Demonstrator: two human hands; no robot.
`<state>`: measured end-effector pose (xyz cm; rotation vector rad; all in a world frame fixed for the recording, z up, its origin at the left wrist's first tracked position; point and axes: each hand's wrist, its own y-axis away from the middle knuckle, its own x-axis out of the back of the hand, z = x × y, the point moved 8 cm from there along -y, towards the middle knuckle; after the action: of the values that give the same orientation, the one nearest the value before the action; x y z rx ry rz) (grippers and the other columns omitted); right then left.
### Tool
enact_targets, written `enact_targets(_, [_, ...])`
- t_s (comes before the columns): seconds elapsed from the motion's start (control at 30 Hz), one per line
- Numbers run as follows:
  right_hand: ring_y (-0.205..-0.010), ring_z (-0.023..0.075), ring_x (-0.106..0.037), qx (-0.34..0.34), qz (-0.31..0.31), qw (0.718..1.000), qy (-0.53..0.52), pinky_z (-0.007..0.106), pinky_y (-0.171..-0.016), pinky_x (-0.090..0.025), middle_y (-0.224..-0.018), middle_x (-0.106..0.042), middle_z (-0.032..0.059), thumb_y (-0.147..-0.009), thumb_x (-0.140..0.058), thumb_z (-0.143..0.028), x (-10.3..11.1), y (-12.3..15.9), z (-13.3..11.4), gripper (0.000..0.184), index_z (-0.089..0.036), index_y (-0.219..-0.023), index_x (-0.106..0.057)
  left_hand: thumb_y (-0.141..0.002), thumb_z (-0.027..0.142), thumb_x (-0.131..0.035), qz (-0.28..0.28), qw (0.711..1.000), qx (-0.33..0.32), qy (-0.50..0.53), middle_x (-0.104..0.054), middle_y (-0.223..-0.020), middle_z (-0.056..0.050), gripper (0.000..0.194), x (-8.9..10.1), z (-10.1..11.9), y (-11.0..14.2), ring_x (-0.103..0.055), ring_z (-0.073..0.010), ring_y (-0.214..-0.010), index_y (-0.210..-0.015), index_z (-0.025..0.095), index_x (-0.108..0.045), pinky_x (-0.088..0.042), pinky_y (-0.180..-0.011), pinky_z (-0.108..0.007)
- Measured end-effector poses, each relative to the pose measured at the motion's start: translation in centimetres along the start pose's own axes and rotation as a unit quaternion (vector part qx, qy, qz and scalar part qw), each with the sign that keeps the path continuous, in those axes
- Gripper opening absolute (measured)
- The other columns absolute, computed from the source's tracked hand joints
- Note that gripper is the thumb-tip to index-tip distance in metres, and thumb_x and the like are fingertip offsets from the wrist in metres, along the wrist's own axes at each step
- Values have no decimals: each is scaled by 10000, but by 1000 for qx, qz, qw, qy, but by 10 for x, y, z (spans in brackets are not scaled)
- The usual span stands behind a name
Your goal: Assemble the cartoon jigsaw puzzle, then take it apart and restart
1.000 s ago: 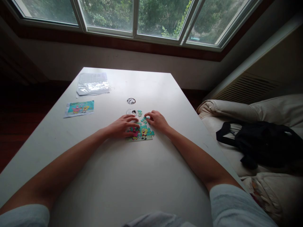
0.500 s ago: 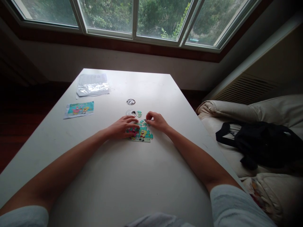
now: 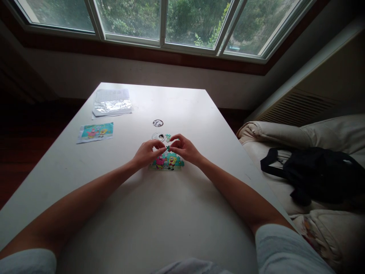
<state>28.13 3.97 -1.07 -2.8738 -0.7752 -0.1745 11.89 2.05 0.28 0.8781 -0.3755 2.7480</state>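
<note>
The left hand (image 3: pixel 146 153) and right hand (image 3: pixel 184 148) are pinching a small green piece (image 3: pixel 167 148) between nearly closed fingertips, by the far edge of the puzzle (image 3: pixel 167 163) lying on the surface (image 3: pixel 159 217). They seem to be getting it ready to fit; the next move is likely calling for lining up its bumps. The puzzle's long side is running left to right, its figures' heads pointing away.

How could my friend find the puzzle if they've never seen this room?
Find the white table by the window. The left hand and right hand are close together over it, with the puzzle mostly below them in the picture. It shows pink and yellow characters like the cartoon sheet at left, but has a bumpy jigsaw edge.
</note>
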Motion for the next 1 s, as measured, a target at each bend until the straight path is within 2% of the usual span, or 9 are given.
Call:
enact_targets(0.2, [-775, 155, -667, 39, 15, 998, 49, 308, -749, -546, -831, -700, -7, -801, -800, -472, -7, 4, -11, 364, -226, -964, -587, -882, 408, -645, 17, 998, 5, 52, -738, -879, -38, 239, -1, 2, 1, -640, -176, -819, -898, 185, -730, -475, -721, -272])
enact_targets(0.4, [-701, 137, -634, 60, -1, 994, 92, 276, -671, -500, -783, -701, -11, -865, -738, -433, -12, 8, -18, 261, -211, -920, -611, -842, 355, -667, 20, 981, 37, 189, -664, -779, -17, 202, 0, -4, -3, -628, -147, -732, -831, 154, -648, -486, -689, -265])
enact_targets(0.47, [-680, 129, -612, 57, -3, 990, 132, 266, -653, -472, -771, -702, -10, -899, -698, -405, -10, 8, -16, 212, -205, -912, -628, -828, 341, -671, 9, 971, 51, 234, -665, -778, -16, 197, 4, -9, -6, -643, -142, -699, -854, 151, -628, -501, -681, -269])
enact_targets(0.53, [-672, 123, -589, 57, -17, 981, 182, 259, -648, -450, -762, -690, -11, -916, -674, -374, -10, 9, -13, 177, -200, -900, -652, -819, 329, -675, -26, 968, 55, 243, -680, -790, -27, 203, 10, -13, -11, -641, -134, -663, -897, 147, -635, -504, -653, -266])
enact_targets(0.63, [-727, 134, -580, 93, -51, 963, 250, 269, -697, -446, -792, -673, 6, -927, -661, -325, -16, 12, -14, 141, -195, -880, -689, -815, 336, -691, -64, 976, 46, 205, -688, -794, -39, 231, 28, -19, -17, -609, -121, -636, -935, 140, -669, -504, -619, -255])
enact_targets(0.73, [-854, 179, -581, 140, -83, 937, 308, 306, -787, -455, -876, -670, 47, -931, -668, -316, -25, 15, -15, 129, -202, -908, -724, -830, 355, -678, -113, 986, 33, 117, -698, -796, -42, 234, 39, -23, -16, -635, -134, -659, -945, 152, -692, -511, -630, -254])
enact_targets(0.87, [-961, 221, -568, 166, -109, 909, 368, 348, -858, -465, -987, -654, 82, -923, -685, -313, -30, 17, -12, 126, -223, -986, -745, -852, 324, -615, -216, 976, 9, -22, -698, -750, -11, 159, 31, -17, -4, -653, -136, -635, -887, 186, -686, -486, -615, -235])
enact_targets(0.93, [-988, 227, -569, 172, -116, 901, 381, 358, -885, -469, -1028, -650, 86, -921, -682, -294, -31, 18, -12, 132, -233, -1020, -745, -837, 291, -598, -269, 961, -10, -58, -689, -737, 4, 121, 23, -10, 4, -651, -133, -642, -828, 194, -669, -469, -616, -224])
enact_targets(1.0, [-1005, 227, -572, 179, -121, 896, 389, 362, -905, -469, -1056, -649, 87, -927, -668, -274, -31, 18, -12, 140, -239, -1041, -742, -820, 266, -583, -295, 952, -25, -82, -677, -717, 13, 108, 17, -5, 8, -634, -133, -648, -808, 200, -667, -446, -611, -219])
